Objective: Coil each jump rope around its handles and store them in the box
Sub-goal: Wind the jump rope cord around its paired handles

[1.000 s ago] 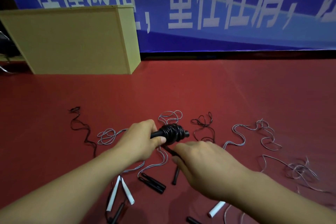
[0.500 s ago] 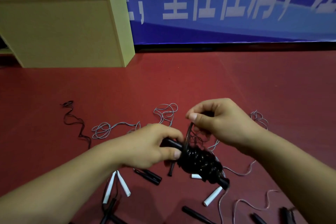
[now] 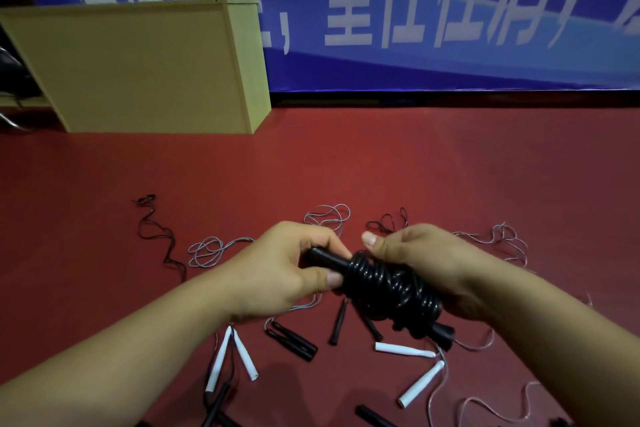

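Since half a second ago the right hand [image 3: 429, 263] has come down from above the bundle, where it pinched a loose strand, and now lies over the far side of the coil [image 3: 388, 284], its fingers curled round the wound turns and its thumb tip up at the near-left edge of them. No loose strand rises from the bundle any more. The bundle has also lifted a little and sits more level between the two hands than before.

The left hand [image 3: 294, 267] grips the bare handle end [image 3: 323, 257] that sticks out left of the coil, fingers wrapped over the top and thumb pressed along the near side, right against the first turns. The other handle end [image 3: 445, 333] pokes out below and right of the right hand. Both forearms reach in from the lower corners, wrists nearly level, knuckles facing up.

So the black rope is wound on its handles and held in the air between both hands, above the red floor [image 3: 450, 166]. Under and around the grip lie loose ropes: white handles [image 3: 403, 349] just below the right hand, black handles [image 3: 291, 340] below the left, grey cord [image 3: 207, 250] left of the left wrist. The box [image 3: 138, 66] stands well beyond the left hand, far off to the left.
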Demonstrator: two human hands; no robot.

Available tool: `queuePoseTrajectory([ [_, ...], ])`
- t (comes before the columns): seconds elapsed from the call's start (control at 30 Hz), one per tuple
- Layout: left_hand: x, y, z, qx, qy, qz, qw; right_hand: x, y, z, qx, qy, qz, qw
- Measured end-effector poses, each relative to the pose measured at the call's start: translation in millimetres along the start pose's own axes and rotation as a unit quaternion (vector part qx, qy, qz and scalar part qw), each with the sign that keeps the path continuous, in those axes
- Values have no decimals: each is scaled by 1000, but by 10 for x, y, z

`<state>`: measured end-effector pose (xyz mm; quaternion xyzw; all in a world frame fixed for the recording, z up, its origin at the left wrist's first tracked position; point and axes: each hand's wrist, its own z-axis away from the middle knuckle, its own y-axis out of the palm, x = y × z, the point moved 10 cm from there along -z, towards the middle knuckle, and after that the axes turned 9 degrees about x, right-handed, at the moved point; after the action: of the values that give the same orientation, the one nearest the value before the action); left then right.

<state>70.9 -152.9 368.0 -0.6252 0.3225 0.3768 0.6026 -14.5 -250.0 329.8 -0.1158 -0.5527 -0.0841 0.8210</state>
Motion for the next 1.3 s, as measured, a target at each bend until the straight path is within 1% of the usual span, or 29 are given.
queuePoseTrajectory([
  [0.1, -34, -46, 34, -35, 1, -4, 999, -93, 179, 53, 68, 44, -78, 994],
  [0.2, -82, -72, 55, -56, 12, -39, 998, -155, 251, 83, 94, 65, -116, 987],
  [0.27, -106, -94, 72, -76, 22, -58, 995, -170, 259, 88, 91, 67, -131, 985],
  [0.33, -149, -118, 90, -105, 40, -70, 991, -140, 208, 86, 70, 46, -137, 987],
  [0.4, -189, -182, 113, -154, 54, -72, 984, -73, 144, 83, 48, 16, -145, 988],
  [0.43, -168, -237, 129, -188, 45, -65, 979, -29, 105, 92, 35, -1, -153, 988],
  [0.5, -80, -344, 159, -255, 2, -32, 966, 33, -43, 107, -13, -34, -177, 984],
  [0.53, -26, -361, 164, -275, -25, -4, 961, 79, -171, 129, -61, -60, -163, 983],
  [0.57, 27, -342, 148, -282, -48, 32, 958, 145, -351, 178, -131, -94, -114, 980],
  [0.6, 68, -282, 130, -277, -68, 79, 955, 249, -507, 256, -209, -130, -25, 969],
  [0.63, 93, -188, 99, -262, -81, 128, 953, 366, -600, 360, -280, -159, 74, 944],
  [0.67, 74, -71, 50, -237, -84, 174, 952, 454, -638, 446, -334, -179, 140, 915],
  [0.7, 39, 65, -3, -202, -80, 204, 955, 485, -633, 490, -363, -192, 163, 897],
  [0.77, -60, 315, -80, -145, -61, 261, 952, 461, -575, 500, -382, -201, 154, 889],
  [0.8, -86, 405, -107, -133, -54, 293, 945, 435, -543, 486, -386, -196, 152, 889],
  [0.87, -38, 501, -153, -142, -51, 335, 930, 386, -466, 465, -383, -190, 149, 892],
  [0.93, 52, 513, -147, -177, -57, 372, 909, 397, -348, 475, -362, -202, 142, 899],
  [1.03, 68, 458, -102, -199, -69, 407, 889, 461, -165, 486, -298, -232, 119, 918],
  [1.1, 61, 428, -74, -193, -89, 438, 873, 491, -102, 466, -242, -229, 104, 937],
  [1.13, 57, 402, -60, -190, -98, 443, 871, 513, -66, 449, -206, -225, 97, 947],
  [1.2, 55, 359, -45, -185, -108, 421, 881, 550, -26, 432, -144, -216, 73, 963],
  [1.3, 28, 324, -45, -183, -108, 378, 901, 544, -122, 431, -121, -189, 43, 973],
])
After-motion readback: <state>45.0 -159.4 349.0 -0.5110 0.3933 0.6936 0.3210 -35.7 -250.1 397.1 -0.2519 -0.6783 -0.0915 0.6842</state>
